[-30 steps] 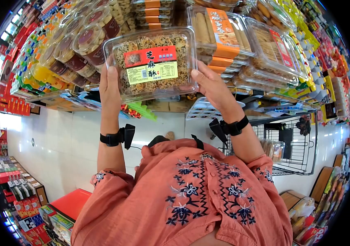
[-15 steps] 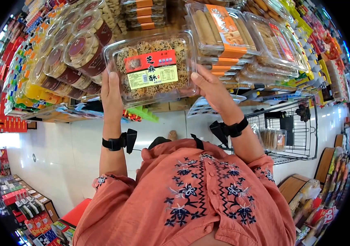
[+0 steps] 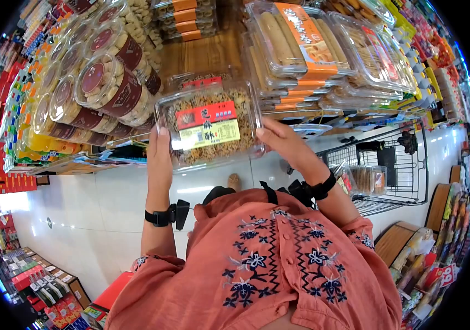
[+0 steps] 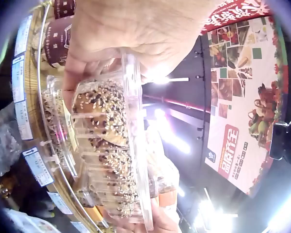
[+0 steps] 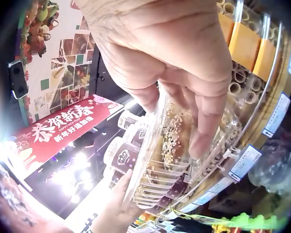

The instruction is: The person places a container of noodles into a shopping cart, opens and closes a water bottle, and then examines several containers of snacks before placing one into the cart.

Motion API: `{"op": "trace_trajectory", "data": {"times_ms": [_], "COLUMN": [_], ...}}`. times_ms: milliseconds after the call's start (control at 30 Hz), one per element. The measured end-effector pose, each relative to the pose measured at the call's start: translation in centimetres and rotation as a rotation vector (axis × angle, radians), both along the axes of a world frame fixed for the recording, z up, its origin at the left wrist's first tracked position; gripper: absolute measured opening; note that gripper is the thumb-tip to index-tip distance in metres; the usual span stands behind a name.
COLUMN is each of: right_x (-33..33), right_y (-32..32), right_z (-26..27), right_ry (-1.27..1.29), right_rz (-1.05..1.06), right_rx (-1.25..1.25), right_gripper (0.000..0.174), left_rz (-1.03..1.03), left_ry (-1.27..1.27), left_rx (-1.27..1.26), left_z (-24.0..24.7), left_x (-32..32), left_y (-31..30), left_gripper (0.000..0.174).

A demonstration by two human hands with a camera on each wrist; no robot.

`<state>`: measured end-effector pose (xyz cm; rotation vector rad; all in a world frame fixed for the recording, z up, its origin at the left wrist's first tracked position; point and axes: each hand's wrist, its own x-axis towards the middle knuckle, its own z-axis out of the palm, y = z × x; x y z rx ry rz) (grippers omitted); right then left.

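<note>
A clear plastic box of sesame pastries with a red and yellow label is held between both hands, in front of the shelf edge. The left hand grips its left side, thumb on the lid edge; the right hand grips the right side the same way. The left wrist view shows the left hand curled over the end of the box. Fingers of the right hand wrap the box in the right wrist view. Just behind it, a similar sesame box lies on the wooden shelf.
Round tubs of nuts are stacked at the left. Boxes of rolls with orange bands stand at the right, beside boxes of thin sticks. A wire cart holding clear boxes is at the right.
Both hands have lowered the box toward the body in the head view. The sesame box behind it and more of the wooden shelf now show; the tubs and roll boxes appear lower.
</note>
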<state>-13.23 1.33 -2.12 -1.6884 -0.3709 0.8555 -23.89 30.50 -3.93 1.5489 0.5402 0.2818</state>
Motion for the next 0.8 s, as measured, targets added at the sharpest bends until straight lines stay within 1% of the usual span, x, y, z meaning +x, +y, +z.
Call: {"op": "trace_trajectory", "data": {"times_ms": [67,167,233,333,367,433,467,533,567,667,733,800], "right_x": [-0.8,-1.3,-1.2,-0.5,0.0,0.9,1.3,2.2,2.6,3.3,3.9,4.1], "right_y": [0.0,0.3,0.8,1.5,1.8,2.5,3.0,4.0,4.5,5.5,6.0,6.4], "right_z": [-1.3,-3.4,-3.0,-3.5,-3.7,-3.5,-3.5,-4.5,-4.8,-5.0,-6.8,-7.3], "right_ry": [0.040,0.117,0.158,0.162,0.152,0.124,0.111,0.048,0.015,0.099,0.104,0.086], "right_rz": [-0.040,-0.099,-0.110,-0.107,-0.101,-0.154,-0.181,-0.254,-0.291,-0.328,-0.357,-0.355], "right_rx": [0.005,0.136,0.177,0.175,0.164,0.156,0.153,0.228,0.264,0.326,0.312,0.335], "right_gripper": [0.052,0.049,0.049,0.049,0.049,0.048,0.048,0.047,0.046,0.049,0.051,0.055], "left_rz": [0.007,0.026,0.016,-0.005,0.002,0.018,0.018,0.021,0.042,0.100,0.141,0.110], "left_ry": [0.038,0.057,0.060,0.126,0.093,0.029,-0.011,-0.090,-0.085,-0.072,-0.064,-0.108], "left_rx": [-0.045,-0.123,-0.142,-0.164,-0.218,-0.325,-0.333,-0.350,-0.330,-0.284,-0.266,-0.293], "left_z": [-0.5,-2.6,-3.6,-3.5,-3.2,-2.5,-2.7,-3.6,-4.0,-4.5,-3.7,-4.4], "left_x": [-0.4,-0.8,-0.8,-0.4,0.0,1.3,2.0,3.3,4.0,5.9,7.1,7.8], "left_y": [-0.1,0.3,0.9,1.7,1.6,1.3,1.4,1.6,1.9,2.3,2.1,2.7], "left_gripper": [0.041,0.036,0.033,0.036,0.038,0.042,0.044,0.047,0.047,0.047,0.046,0.044]}}
